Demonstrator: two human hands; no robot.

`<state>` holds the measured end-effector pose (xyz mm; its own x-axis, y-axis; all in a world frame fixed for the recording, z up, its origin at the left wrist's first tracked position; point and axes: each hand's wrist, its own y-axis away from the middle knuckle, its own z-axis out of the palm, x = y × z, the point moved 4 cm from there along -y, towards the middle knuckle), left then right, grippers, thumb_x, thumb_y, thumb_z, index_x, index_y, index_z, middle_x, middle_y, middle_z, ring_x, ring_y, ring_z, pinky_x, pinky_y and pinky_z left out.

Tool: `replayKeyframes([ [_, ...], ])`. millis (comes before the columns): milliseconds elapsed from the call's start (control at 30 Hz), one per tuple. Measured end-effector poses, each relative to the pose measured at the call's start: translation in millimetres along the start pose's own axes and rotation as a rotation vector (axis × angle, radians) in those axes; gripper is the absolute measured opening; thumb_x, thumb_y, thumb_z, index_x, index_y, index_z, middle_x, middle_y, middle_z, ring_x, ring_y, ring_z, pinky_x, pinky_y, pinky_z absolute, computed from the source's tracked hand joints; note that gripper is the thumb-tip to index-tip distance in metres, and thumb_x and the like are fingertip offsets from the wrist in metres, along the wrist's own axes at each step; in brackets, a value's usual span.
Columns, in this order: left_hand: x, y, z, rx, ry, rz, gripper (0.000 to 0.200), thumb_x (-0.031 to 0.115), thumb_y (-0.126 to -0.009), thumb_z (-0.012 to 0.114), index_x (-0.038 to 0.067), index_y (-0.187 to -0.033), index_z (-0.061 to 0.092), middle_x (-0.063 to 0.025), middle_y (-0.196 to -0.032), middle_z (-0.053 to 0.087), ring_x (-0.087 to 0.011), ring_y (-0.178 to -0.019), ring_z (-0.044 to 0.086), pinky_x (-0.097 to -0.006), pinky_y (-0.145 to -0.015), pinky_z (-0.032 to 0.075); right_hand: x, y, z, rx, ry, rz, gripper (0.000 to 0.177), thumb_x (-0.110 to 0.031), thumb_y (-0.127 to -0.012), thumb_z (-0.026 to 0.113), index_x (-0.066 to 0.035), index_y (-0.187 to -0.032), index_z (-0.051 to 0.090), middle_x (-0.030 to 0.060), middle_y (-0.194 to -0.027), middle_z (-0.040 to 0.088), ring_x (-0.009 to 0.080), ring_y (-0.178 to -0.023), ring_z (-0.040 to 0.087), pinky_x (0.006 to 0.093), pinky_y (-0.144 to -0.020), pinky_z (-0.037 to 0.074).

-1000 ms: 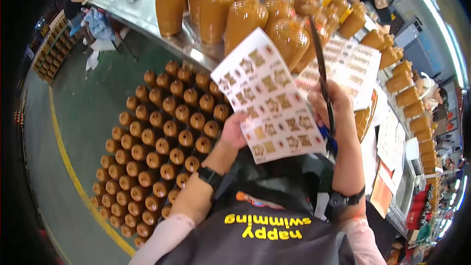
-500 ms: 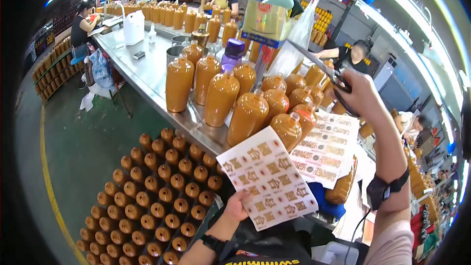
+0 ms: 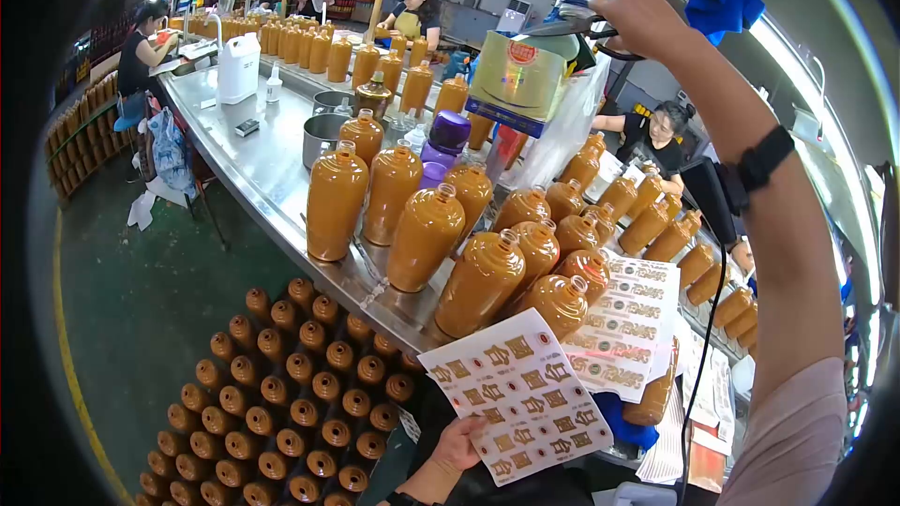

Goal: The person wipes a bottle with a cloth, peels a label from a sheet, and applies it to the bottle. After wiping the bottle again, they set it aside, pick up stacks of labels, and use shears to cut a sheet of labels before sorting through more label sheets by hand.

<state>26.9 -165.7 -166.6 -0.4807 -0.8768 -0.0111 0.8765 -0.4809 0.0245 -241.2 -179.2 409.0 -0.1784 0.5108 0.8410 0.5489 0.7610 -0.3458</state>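
Observation:
My left hand [image 3: 457, 442] grips the lower left edge of a white decal sheet [image 3: 525, 392] printed with gold characters and small red dots. My right hand [image 3: 642, 23] is raised at the upper right, closed around the handles of a pair of scissors [image 3: 562, 27]. Their blades point left, over the top of a yellow-green box [image 3: 511, 80]. Just beyond the decal sheet, several glossy brown bottles [image 3: 481, 283] stand on the metal table [image 3: 267, 173]. A second printed sheet [image 3: 623, 319] lies to the right of the held one.
Rows of brown bottles [image 3: 300, 422] stand on the floor below the table edge. A white jug [image 3: 238, 68], metal pots [image 3: 323, 136] and a purple container [image 3: 448, 134] stand on the table. A co-worker [image 3: 656, 136] is across it. A black cable [image 3: 705, 356] hangs by my right arm.
My right hand has moved up and left with the scissors, from above the bottles to the box top. My left hand and the decal sheet sit slightly lower in view.

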Motion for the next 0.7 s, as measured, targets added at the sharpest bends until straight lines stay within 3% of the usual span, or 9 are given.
replayKeyframes([
  [100,2.3,1.0,3.4,0.003,-0.006,-0.013,0.049,0.005,-0.085,0.054,-0.002,-0.131,0.044,-0.0172,-0.126,0.056,-0.0323,-0.116,0.055,-0.0492,-0.100,0.044,-6.4,-32.7,11.5,0.017,0.076,-0.171,0.053,-0.014,-0.064,0.077,-0.007,-0.113,0.058,0.0153,-0.100,0.064,0.0329,-0.096,0.062,0.0428,-0.078,0.051],
  [133,3.3,1.0,3.2,0.008,-0.011,-0.015,0.048,0.005,-0.085,0.054,-0.002,-0.131,0.044,-0.0173,-0.126,0.056,-0.0320,-0.116,0.055,-0.0490,-0.100,0.044,-12.1,-43.3,12.5,-0.107,0.056,-0.145,0.050,-0.009,-0.062,0.076,-0.005,-0.109,0.058,0.0153,-0.102,0.063,0.0321,-0.100,0.061,0.0411,-0.082,0.050],
  [200,3.9,0.2,-0.1,0.013,-0.018,-0.027,0.048,0.005,-0.085,0.054,-0.002,-0.131,0.044,-0.0173,-0.125,0.056,-0.0319,-0.115,0.055,-0.0490,-0.099,0.044,-24.8,-48.4,-0.7,-0.120,0.059,-0.315,0.044,-0.006,-0.062,0.074,-0.004,-0.104,0.059,0.0153,-0.102,0.063,0.0318,-0.101,0.060,0.0396,-0.085,0.049],
  [333,5.2,-0.1,3.0,0.007,0.000,-0.029,0.048,0.004,-0.085,0.054,-0.002,-0.131,0.045,-0.0174,-0.125,0.056,-0.0324,-0.114,0.056,-0.0494,-0.099,0.045,-40.2,-69.8,-1.0,-0.248,0.109,-0.448,0.035,0.002,-0.063,0.069,-0.003,-0.097,0.061,0.0155,-0.104,0.062,0.0314,-0.105,0.059,0.0377,-0.088,0.049],
  [467,5.3,0.5,2.0,0.029,0.025,-0.034,0.051,0.003,-0.083,0.055,0.000,-0.133,0.044,-0.0169,-0.124,0.057,-0.0329,-0.113,0.056,-0.0500,-0.097,0.046,-53.8,-78.3,21.9,-0.099,0.178,-0.410,0.033,0.007,-0.063,0.064,0.000,-0.095,0.062,0.0203,-0.112,0.058,0.0312,-0.110,0.056,0.0364,-0.095,0.046],
  [633,-1.1,-3.5,-10.4,0.124,0.018,-0.060,0.054,0.008,-0.079,0.060,0.002,-0.131,0.045,-0.0156,-0.125,0.057,-0.0332,-0.112,0.057,-0.0517,-0.095,0.047,-59.0,-46.2,13.1,0.120,0.126,-0.386,0.038,0.001,-0.070,0.062,-0.004,-0.107,0.058,0.0184,-0.113,0.057,0.0290,-0.107,0.055,0.0362,-0.093,0.046],
  [700,1.8,-3.1,-1.4,0.055,0.006,-0.036,0.054,0.010,-0.079,0.060,0.002,-0.131,0.046,-0.0153,-0.125,0.057,-0.0329,-0.113,0.057,-0.0510,-0.096,0.047,-58.6,-24.9,-1.3,0.200,0.089,-0.373,0.040,-0.002,-0.073,0.062,-0.006,-0.112,0.056,0.0176,-0.114,0.056,0.0281,-0.105,0.055,0.0362,-0.092,0.046],
])
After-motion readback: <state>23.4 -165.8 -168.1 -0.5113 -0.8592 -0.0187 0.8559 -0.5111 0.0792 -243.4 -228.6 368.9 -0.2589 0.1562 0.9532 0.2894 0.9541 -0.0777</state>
